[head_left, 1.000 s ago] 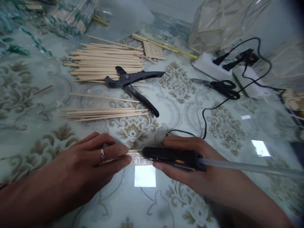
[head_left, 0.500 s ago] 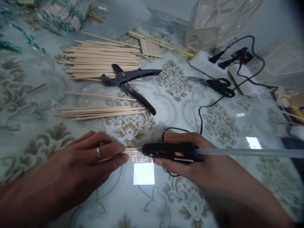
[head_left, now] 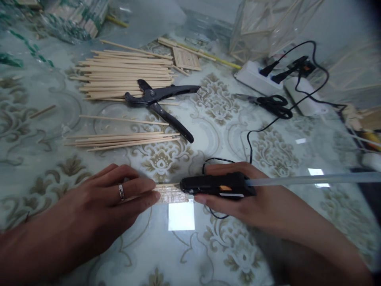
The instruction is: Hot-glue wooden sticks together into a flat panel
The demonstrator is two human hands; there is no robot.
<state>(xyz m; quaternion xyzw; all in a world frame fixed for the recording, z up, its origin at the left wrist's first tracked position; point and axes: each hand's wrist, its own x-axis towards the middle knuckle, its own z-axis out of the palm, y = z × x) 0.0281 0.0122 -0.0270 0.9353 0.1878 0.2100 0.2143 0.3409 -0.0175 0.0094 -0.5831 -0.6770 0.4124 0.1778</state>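
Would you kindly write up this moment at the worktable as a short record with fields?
Left: left hand lies flat, fingertips pressing on the stick panel
Right: right hand grips the glue gun, nozzle at the panel's edge
Behind the hands: black cutters, stick pile, scissors, power strip
Surface: patterned table

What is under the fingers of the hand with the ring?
The left hand presses down a flat strip of wooden sticks. Only its end by the glue gun shows; the fingers cover the rest.
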